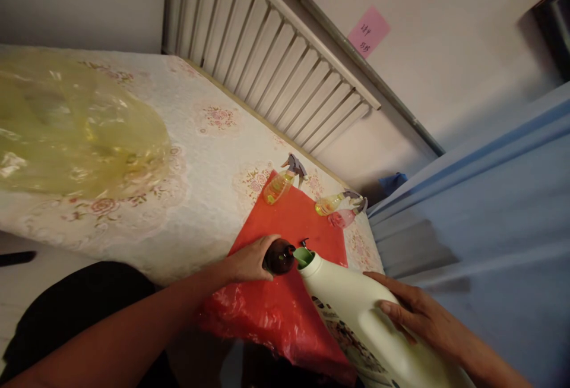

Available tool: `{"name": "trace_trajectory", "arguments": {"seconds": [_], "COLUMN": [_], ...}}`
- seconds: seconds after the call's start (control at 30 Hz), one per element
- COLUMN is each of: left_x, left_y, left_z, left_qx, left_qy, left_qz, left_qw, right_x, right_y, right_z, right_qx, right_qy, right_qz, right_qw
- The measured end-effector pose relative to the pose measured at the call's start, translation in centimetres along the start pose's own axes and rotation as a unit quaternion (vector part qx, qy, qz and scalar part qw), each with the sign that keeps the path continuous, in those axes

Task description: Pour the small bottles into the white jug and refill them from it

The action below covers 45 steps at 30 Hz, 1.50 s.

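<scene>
My left hand (249, 259) is wrapped round a small dark brown bottle (279, 256) that stands on a red plastic sheet (285, 293). My right hand (418, 315) grips the body of a large white jug (356, 316), which is tilted so its green spout (303, 256) sits at the brown bottle's mouth. A small black pump top (304, 242) lies on the red sheet just behind the spout.
Three spray bottles lie at the sheet's far edge: one yellow (281, 183), another yellow (332, 202), one pink (345, 217). A yellowish plastic bag (75, 129) covers the left of the floral mattress (200, 156). Blue cloth (481, 215) hangs right; slatted headboard (276, 61) behind.
</scene>
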<state>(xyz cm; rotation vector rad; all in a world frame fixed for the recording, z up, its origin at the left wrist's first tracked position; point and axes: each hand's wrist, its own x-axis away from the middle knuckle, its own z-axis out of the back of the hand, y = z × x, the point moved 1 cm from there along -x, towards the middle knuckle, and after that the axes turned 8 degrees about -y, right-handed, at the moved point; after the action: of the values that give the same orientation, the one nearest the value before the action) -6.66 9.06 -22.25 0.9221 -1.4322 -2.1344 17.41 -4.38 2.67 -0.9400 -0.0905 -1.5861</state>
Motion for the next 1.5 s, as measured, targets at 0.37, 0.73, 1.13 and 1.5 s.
{"name": "trace_trajectory", "arguments": {"seconds": [0.37,0.73,1.13,1.5], "left_x": [0.12,0.03,0.03,-0.01], "left_y": [-0.11,-0.36,-0.65,-0.43], "left_z": [0.05,-0.09,-0.14,-0.09], "left_qx": [-0.004,-0.005,-0.005,-0.004], "left_qy": [-0.002,-0.003,-0.006,-0.006], "left_qz": [0.002,0.009,0.008,-0.002], "left_qw": [1.0,1.0,1.0,1.0], "right_x": [0.11,-0.07,0.0,-0.07], "right_y": [-0.03,0.2,-0.25,-0.22], "right_z": [0.08,0.32,0.33,0.44], "right_qx": [0.011,0.031,0.041,0.045], "right_qy": [-0.007,-0.012,-0.009,-0.017], "right_qz": [-0.007,0.0,-0.019,-0.018], "right_qw": [1.0,0.999,0.999,0.999]}}
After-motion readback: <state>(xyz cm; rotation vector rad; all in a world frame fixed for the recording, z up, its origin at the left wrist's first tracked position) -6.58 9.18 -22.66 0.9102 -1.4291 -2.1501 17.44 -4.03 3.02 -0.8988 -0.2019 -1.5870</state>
